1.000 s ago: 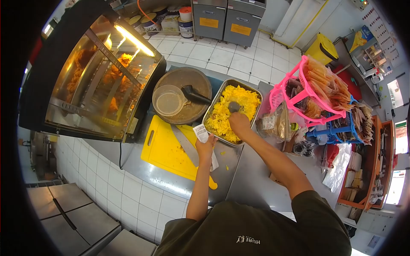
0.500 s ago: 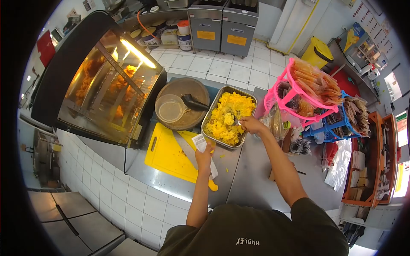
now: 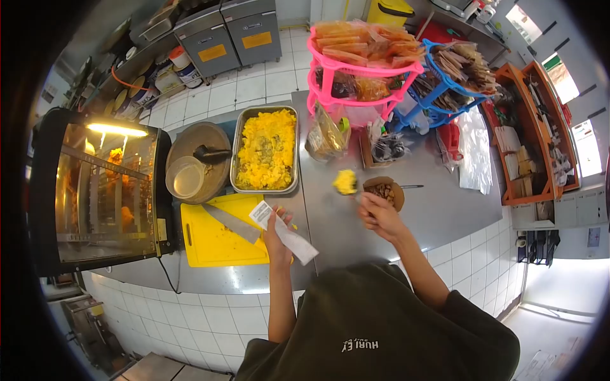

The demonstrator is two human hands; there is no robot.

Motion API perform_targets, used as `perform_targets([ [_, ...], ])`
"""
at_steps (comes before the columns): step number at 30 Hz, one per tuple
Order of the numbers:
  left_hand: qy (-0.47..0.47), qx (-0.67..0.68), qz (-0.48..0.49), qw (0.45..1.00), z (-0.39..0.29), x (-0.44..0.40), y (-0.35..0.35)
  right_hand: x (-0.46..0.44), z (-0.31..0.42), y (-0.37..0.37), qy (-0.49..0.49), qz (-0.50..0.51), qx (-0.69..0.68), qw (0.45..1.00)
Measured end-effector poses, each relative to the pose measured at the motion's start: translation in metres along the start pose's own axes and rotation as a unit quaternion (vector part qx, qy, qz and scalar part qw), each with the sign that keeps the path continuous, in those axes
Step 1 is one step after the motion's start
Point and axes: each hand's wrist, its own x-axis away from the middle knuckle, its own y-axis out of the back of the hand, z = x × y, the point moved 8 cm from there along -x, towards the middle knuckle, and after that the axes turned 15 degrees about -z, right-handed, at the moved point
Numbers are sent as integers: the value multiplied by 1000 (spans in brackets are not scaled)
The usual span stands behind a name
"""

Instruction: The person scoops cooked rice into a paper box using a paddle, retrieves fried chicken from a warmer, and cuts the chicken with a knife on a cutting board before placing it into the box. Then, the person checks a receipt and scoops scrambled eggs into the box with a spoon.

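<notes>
My right hand (image 3: 379, 217) is closed on a spoon, its handle largely covered by my fingers. A heap of yellow scrambled egg (image 3: 345, 182) sits on the spoon above the steel counter, just left of a brown paper bowl (image 3: 398, 196). Small brown pieces of food (image 3: 383, 189) lie in that bowl, partly behind my hand. My left hand (image 3: 277, 240) grips a printed white paper slip (image 3: 297, 246) over the edge of a yellow cutting board (image 3: 203, 244). Beyond it stands a steel tray (image 3: 297, 149) filled with scrambled egg, a thinned patch in its middle.
A wide knife (image 3: 235, 225) lies on the board. Behind it, a round wooden block (image 3: 203, 136) carries a clear tub (image 3: 185, 177). A lit food warmer (image 3: 108, 190) stands left. Pink (image 3: 362, 68) and blue (image 3: 438, 62) stacked baskets hold packets at the back right.
My right hand has left the egg tray and moved right, carrying a spoonful of egg to beside the bowl. The view has turned right. My left hand still holds the paper slip.
</notes>
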Motion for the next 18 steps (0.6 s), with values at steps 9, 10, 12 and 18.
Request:
perform_targets([
  [9, 141, 89, 156, 974, 10, 35, -81, 22, 0, 85, 444, -341, 545, 624],
  [10, 137, 88, 162, 973, 9, 39, -89, 21, -1, 72, 345, -352, 602, 629],
  [12, 141, 89, 178, 970, 2, 51, -101, 20, -4, 67, 245, -358, 646, 628],
  [18, 150, 175, 282, 931, -31, 77, -116, 26, 10, 63, 294, -317, 617, 658],
])
